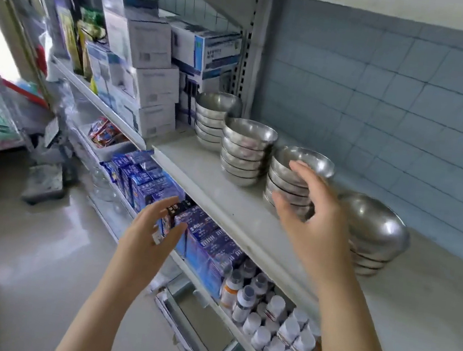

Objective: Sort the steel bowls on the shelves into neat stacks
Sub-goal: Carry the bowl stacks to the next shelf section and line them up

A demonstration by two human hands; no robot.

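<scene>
Bowls: four stacks stand in a row on the shelf (222, 191), namely the far stack (212, 120), second stack (245, 150), third stack (292, 177) and near stack (376, 232).
Right hand (316, 213): it is raised in front of the third stack, fingers spread and loosely curved, clamped on nothing.
Left hand (152, 229): it is lower, in front of the blue boxes (142, 175), fingers apart and empty.
Risk, nudge: the third stack stands close to the shelf's front edge, so a sideways knock from the right hand could slide it off.
Risk, slip: the steel looks smooth, so a one-handed lift of several nested bowls may shed the lower ones.
Risk, fall path: the bottles (278, 323) below would likely take the hit.
Risk, near stack: its top bowl seems tilted, and a brush from the forearm could tip it.
Hidden, contact: I cannot tell whether the right fingertips touch the third stack.
Hidden, cover: the hand masks that stack's lower front, and the wrist hides part of the near stack.
Hidden, count: the number of bowls per stack is unclear.
Unclear, tilt: the lean may be lens distortion.
Cut off: the shelf's right end runs out of view.
Blurred: the left side and the box labels are unreadable.
</scene>
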